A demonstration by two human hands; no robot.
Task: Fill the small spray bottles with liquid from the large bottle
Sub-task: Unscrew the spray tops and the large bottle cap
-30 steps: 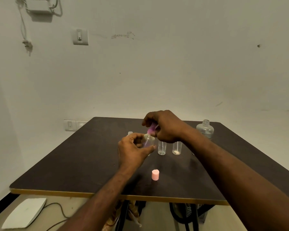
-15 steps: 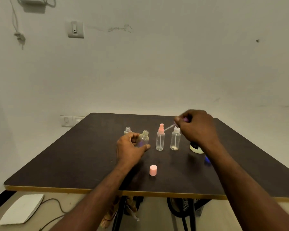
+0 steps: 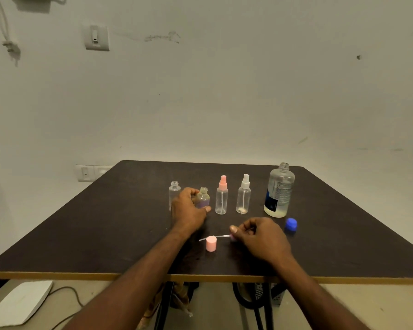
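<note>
Hands apart: left hand (image 3: 188,210) gripping uncapped small bottle (image 3: 203,198), steadying for filling; right hand (image 3: 260,236) pinching removed sprayer (image 3: 221,236), laying on worktop (image 3: 81,234) clear of bottles.

Small bottles (image 3: 221,198) left of large bottle (image 3: 279,192); cap (image 3: 211,243) before

R hand (image 3: 260,236) has come down from above the bottle row to the table front, laying the pulled-out spray head w/ tube (image 3: 221,236) just behind the pink cap (image 3: 211,243). Big bottle (image 3: 279,191) and blue cap (image 3: 291,224) now unhidden.
</note>
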